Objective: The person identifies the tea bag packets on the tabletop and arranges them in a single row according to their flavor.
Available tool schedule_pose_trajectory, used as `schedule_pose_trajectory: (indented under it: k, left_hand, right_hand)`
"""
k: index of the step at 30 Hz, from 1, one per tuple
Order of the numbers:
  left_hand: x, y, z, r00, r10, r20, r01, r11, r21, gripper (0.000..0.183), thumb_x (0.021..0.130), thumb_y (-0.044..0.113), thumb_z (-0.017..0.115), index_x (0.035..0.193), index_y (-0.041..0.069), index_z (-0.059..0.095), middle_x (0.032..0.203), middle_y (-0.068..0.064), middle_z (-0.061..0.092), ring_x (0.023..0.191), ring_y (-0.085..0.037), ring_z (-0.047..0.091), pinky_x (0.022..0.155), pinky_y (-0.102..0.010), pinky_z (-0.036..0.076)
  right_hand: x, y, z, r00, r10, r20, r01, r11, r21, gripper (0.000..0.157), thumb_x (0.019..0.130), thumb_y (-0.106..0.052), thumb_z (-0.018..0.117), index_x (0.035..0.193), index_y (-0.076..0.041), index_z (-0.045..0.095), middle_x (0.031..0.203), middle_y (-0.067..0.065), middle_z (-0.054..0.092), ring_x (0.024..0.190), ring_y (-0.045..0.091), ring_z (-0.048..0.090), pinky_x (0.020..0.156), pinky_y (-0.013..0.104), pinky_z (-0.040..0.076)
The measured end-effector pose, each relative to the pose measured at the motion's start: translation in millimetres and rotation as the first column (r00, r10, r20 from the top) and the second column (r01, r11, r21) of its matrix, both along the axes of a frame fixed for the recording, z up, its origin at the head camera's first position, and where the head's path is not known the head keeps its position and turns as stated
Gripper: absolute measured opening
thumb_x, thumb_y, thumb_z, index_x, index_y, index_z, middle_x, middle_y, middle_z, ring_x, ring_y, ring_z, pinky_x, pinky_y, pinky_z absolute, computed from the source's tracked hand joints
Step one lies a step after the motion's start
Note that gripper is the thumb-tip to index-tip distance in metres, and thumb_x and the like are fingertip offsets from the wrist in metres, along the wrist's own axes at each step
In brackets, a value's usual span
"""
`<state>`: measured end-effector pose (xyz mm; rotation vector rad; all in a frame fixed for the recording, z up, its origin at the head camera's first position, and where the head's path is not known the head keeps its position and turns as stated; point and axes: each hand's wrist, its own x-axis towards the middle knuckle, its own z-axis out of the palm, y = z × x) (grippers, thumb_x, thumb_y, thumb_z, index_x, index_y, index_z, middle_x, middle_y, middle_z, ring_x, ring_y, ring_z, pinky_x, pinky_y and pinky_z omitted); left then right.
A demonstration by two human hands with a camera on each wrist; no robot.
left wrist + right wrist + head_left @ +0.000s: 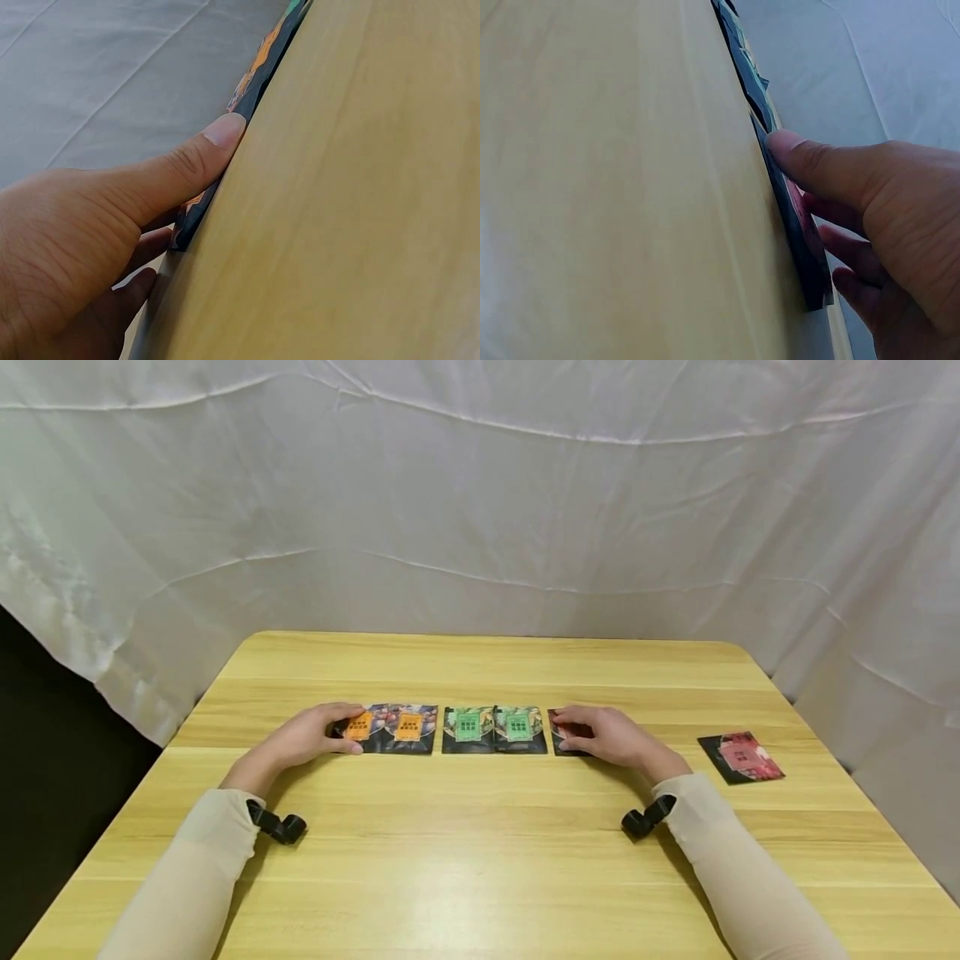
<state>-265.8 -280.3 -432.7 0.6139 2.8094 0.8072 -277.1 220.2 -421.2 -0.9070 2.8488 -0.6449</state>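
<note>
In the head view a row of flat packets lies on the table. Two have orange labels, the outer orange-labelled packet (359, 727) and its neighbour (409, 728), which it overlaps or touches. My left hand (311, 735) pinches the outer one, thumb at the near edge and a finger at the far edge. Two green-labelled packets (468, 729) (519, 729) lie mid-row. At the right end my right hand (611, 735) holds a red packet (559, 739) the same way, covering most of it. In the right wrist view the right thumb (787, 146) sits on that packet's near edge.
Another red packet (741, 757) lies apart, turned at an angle, on the right of the wooden table (465, 843). A pale curtain (480, 510) hangs behind the table. Each wrist carries a small black camera (279, 824).
</note>
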Motion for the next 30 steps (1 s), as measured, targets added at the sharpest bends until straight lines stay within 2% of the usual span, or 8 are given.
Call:
schedule_pose_trajectory:
  k: [9,16,21,27,30]
  left_hand:
    - [1.5,-1,-1.9,1.000,0.013,-0.003,-0.013,1.000,0.005,0.085,0.083,0.051,0.073,0.149,0.007,0.043,0.149,-0.022,0.040,0.138,-0.044,0.032,0.110,-0.060,0.027]
    - [1.2,0,-2.6,1.000,0.009,-0.010,-0.009,1.000,0.014,0.084,0.083,0.051,0.073,0.148,0.007,0.043,0.149,-0.022,0.041,0.137,-0.045,0.033,0.110,-0.061,0.027]
    - [-0.2,0,-2.8,1.000,0.003,-0.016,-0.003,1.000,0.005,0.084,0.083,0.050,0.073,0.148,0.006,0.043,0.149,-0.022,0.041,0.137,-0.045,0.033,0.110,-0.060,0.027]
    - [-1.1,0,-1.2,1.000,0.001,-0.010,-0.001,1.000,0.004,0.084,0.083,0.050,0.073,0.149,0.007,0.043,0.149,-0.022,0.040,0.137,-0.044,0.033,0.110,-0.060,0.027]
    - [-0.8,1,-1.2,1.000,0.007,0.001,-0.007,1.000,0.009,0.084,0.083,0.050,0.074,0.149,0.007,0.043,0.149,-0.022,0.041,0.137,-0.044,0.033,0.110,-0.060,0.028]
  right_hand:
    - [-1.5,1,2.5,1.000,0.001,-0.021,-0.001,1.000,-0.015,0.043,0.096,-0.034,0.065,0.135,-0.016,0.061,0.136,0.004,0.058,0.121,0.028,0.056,0.100,0.050,0.045]
    - [5.1,11,7.9,0.996,-0.011,-0.083,0.011,1.000,-0.006,0.048,0.093,-0.030,0.069,0.134,-0.006,0.061,0.136,0.016,0.057,0.125,0.038,0.051,0.104,0.055,0.040]
    - [9.7,25,7.0,0.996,-0.003,-0.091,0.001,1.000,-0.023,0.046,0.093,-0.028,0.070,0.133,-0.007,0.062,0.134,0.017,0.058,0.125,0.038,0.052,0.105,0.055,0.039]
    - [18.1,46,7.1,0.994,-0.094,-0.058,0.093,0.995,-0.025,0.055,0.092,-0.043,0.067,0.136,-0.010,0.059,0.135,0.016,0.056,0.127,0.039,0.049,0.105,0.058,0.036]
    - [24.0,57,8.3,0.989,-0.137,-0.058,0.137,0.991,-0.011,0.058,0.093,-0.045,0.065,0.137,-0.008,0.057,0.139,0.019,0.053,0.129,0.041,0.045,0.106,0.060,0.034]
